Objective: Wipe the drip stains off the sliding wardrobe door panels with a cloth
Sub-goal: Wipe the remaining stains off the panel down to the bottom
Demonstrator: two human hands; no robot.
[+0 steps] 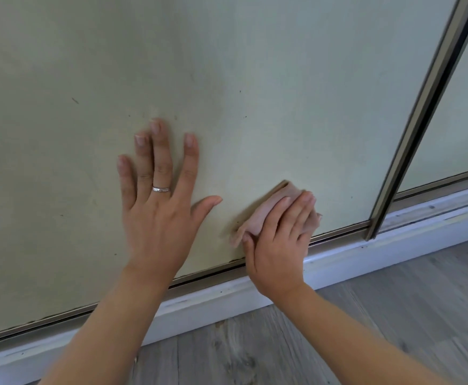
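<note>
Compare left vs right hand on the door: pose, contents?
The left hand lies flat, fingers spread, holding nothing; the right hand presses a pink cloth against the panel. The left hand wears a ring; the right hand shows none. The left sits higher; the right is near the bottom rail. Both touch the same door panel.

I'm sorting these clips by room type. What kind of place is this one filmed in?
Probably a bedroom or hallway at home: pale sliding wardrobe door panels in a metal frame, a white skirting below, grey wood-look floor.
</note>
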